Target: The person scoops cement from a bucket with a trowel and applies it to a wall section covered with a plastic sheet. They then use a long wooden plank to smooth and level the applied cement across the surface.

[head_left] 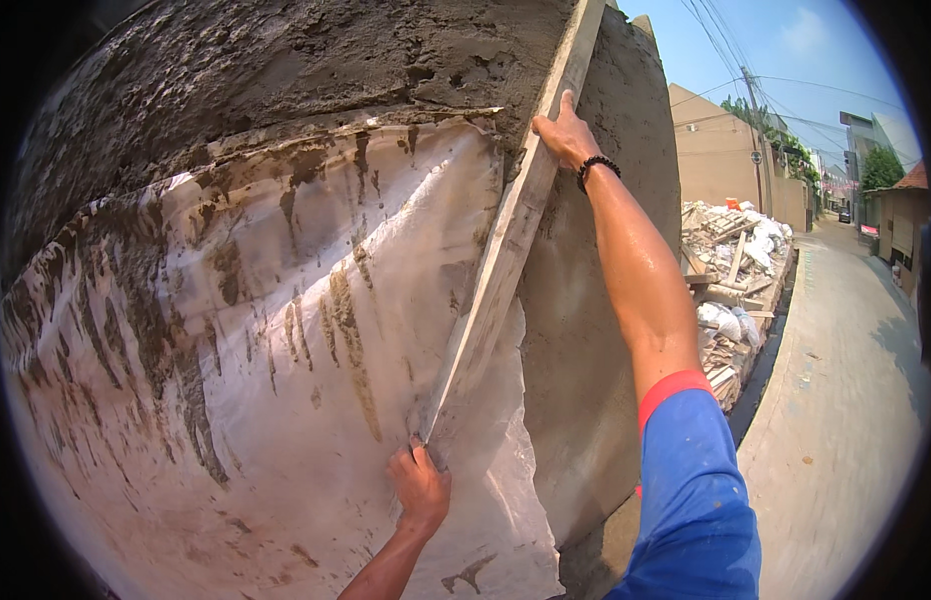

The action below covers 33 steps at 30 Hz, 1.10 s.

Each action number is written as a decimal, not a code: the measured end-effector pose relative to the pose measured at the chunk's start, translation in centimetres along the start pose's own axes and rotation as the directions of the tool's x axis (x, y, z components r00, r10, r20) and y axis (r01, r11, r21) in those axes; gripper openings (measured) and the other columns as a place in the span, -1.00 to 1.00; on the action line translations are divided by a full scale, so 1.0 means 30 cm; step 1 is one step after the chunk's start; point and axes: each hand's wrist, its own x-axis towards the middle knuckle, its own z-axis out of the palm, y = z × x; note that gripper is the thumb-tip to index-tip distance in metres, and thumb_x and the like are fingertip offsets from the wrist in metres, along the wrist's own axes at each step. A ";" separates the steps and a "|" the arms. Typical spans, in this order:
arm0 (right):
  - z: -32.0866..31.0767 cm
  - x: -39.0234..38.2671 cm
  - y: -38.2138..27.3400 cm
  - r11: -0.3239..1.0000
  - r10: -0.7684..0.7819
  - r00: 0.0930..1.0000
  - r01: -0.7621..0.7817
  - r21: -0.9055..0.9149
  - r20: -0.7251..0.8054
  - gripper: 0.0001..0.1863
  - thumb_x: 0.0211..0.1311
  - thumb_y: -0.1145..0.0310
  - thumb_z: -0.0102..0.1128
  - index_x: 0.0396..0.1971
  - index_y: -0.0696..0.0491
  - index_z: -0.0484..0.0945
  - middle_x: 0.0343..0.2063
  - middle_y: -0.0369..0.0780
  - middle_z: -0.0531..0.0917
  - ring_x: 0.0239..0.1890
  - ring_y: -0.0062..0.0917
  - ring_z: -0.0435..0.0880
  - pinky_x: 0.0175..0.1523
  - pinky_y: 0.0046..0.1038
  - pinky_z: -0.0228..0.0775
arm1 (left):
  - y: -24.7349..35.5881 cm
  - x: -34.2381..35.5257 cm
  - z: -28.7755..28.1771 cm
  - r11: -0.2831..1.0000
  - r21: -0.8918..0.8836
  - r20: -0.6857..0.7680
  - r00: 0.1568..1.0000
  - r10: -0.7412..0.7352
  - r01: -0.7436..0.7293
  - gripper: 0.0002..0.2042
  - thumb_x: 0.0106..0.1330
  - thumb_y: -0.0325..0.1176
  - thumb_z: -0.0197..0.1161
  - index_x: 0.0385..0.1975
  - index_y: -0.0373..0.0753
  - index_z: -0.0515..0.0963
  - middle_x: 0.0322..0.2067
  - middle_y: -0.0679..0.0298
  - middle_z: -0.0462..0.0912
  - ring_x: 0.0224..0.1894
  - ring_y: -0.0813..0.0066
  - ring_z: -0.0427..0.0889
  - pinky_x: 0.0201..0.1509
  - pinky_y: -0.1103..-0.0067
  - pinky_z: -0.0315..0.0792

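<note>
A long pale wooden batten (494,275) slants upward against a mortared wall and a mud-streaked white sheet (236,370). My right hand (566,135), with a dark bead bracelet at the wrist, grips its upper part. My left hand (420,485) is closed at the batten's lower tip, its fingertips on the wood. The sheet hangs below a rough band of wet grey mortar (286,70), its right edge torn and uneven. A smoother grey plastered face (576,390) lies to the right of the batten.
On the right a pile of broken wood and white sacks (731,260) lines a narrow gutter beside a concrete lane (831,370). Buildings (706,140), a utility pole (757,155) with wires, and a distant car (844,216) stand farther back.
</note>
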 end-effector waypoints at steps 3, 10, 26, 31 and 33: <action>0.044 -0.123 0.060 0.999 0.006 1.000 -0.008 0.043 0.027 0.05 0.09 -0.02 0.07 0.49 -0.01 -0.28 0.00 0.12 0.59 0.00 -0.06 0.63 0.16 -0.14 0.45 | -0.076 -0.075 -0.033 0.993 0.074 -0.065 0.994 0.092 -0.088 -0.26 -0.03 -0.39 0.41 0.20 -0.46 0.25 -0.08 -0.14 0.36 -0.01 -0.10 0.35 0.07 0.09 0.24; 0.060 -0.344 0.127 0.996 0.087 0.995 -0.087 0.006 0.037 0.04 0.11 0.00 0.06 0.48 0.04 -0.29 -0.13 0.09 0.64 -0.05 -0.10 0.65 0.08 -0.15 0.48 | -0.230 -0.186 -0.020 0.992 0.123 0.086 0.996 0.019 -0.029 -0.12 -0.11 -0.39 0.51 0.26 -0.48 0.17 0.11 -0.18 0.25 0.17 -0.15 0.23 0.28 0.14 0.13; 0.191 -0.640 0.327 0.992 0.047 0.999 -0.048 0.116 0.005 0.07 0.12 0.09 0.19 0.44 0.25 -0.26 -0.57 -0.02 0.64 -0.42 -0.17 0.68 -0.19 -0.22 0.54 | -0.405 -0.361 -0.093 0.977 0.191 0.086 0.993 0.080 -0.095 -0.26 -0.09 -0.48 0.36 0.19 -0.48 0.24 -0.06 -0.16 0.31 0.02 -0.18 0.30 0.19 0.07 0.17; 0.096 -0.327 0.230 0.999 -0.015 0.997 0.018 0.032 -0.077 0.07 0.05 0.07 0.17 0.45 0.22 -0.20 -0.50 -0.03 0.66 -0.42 -0.22 0.68 -0.16 -0.24 0.55 | -0.212 -0.170 -0.147 0.988 0.144 0.041 0.998 0.051 -0.056 -0.25 -0.08 -0.48 0.37 0.20 -0.47 0.22 -0.07 -0.15 0.32 0.02 -0.15 0.30 0.19 0.08 0.17; 0.037 -0.216 0.171 0.999 0.020 0.999 -0.019 0.039 -0.046 0.09 0.02 0.06 0.16 0.46 0.19 -0.21 -0.49 -0.05 0.66 -0.47 -0.28 0.66 -0.21 -0.27 0.55 | -0.142 -0.087 -0.140 0.994 0.100 0.045 0.998 0.046 -0.050 -0.25 -0.07 -0.48 0.37 0.21 -0.47 0.22 -0.05 -0.16 0.31 0.03 -0.16 0.30 0.20 0.09 0.17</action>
